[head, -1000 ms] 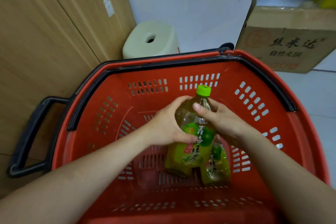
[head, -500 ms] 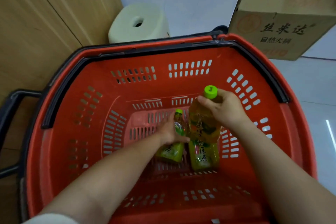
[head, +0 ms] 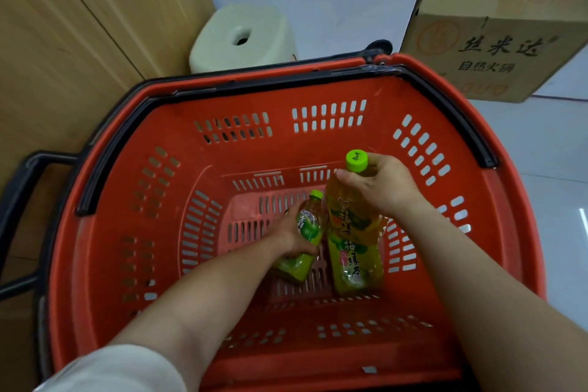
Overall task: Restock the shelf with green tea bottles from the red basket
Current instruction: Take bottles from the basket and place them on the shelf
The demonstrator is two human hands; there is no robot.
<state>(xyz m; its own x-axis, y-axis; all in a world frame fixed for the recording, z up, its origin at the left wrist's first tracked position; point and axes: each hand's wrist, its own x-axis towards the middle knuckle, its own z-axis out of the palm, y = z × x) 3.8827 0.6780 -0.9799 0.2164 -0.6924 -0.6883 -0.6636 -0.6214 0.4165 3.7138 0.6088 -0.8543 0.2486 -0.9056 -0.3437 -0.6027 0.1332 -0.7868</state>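
- Head view: the right hand [head: 381, 189] grasps the taller green tea bottle [head: 353, 232] at its neck, just under the green cap [head: 357, 161]; the bottle is nearly upright below the hand, inside the red basket [head: 105, 232].
- The left hand [head: 288, 229], just beside it and lower, is wrapped around the smaller green tea bottle [head: 297, 266] near the basket floor.
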